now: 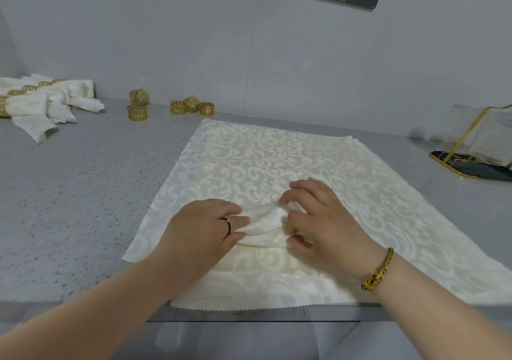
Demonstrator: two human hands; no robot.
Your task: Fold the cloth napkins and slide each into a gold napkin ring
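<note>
The table [83, 193] carries one napkin [249, 154], spread flat with its near edge at the table's front edge. Far to the left of the napkin lie the finished napkins [41, 102], each already inside a ring.

Both hands are at the middle of the napkin. The left hand [199, 229] and the right hand [324, 215] face each other, and their fingers [291, 193] are curled and pinch a small raised ridge of cloth between them. The rest of the napkin lies flat around this ridge.

The step seems to be the gathering of the centre. To do it well, I think the pinch should stay exactly in the middle, so that the corners hang evenly when the cloth is lifted. The grip should be narrow and firm, because this cloth looks smooth and may slip.

Behind the napkin's far left corner, the loose rings [137, 112] wait. The nearest one is well apart from the hands, so one hand must hold the gather alone while the other reaches.
</note>
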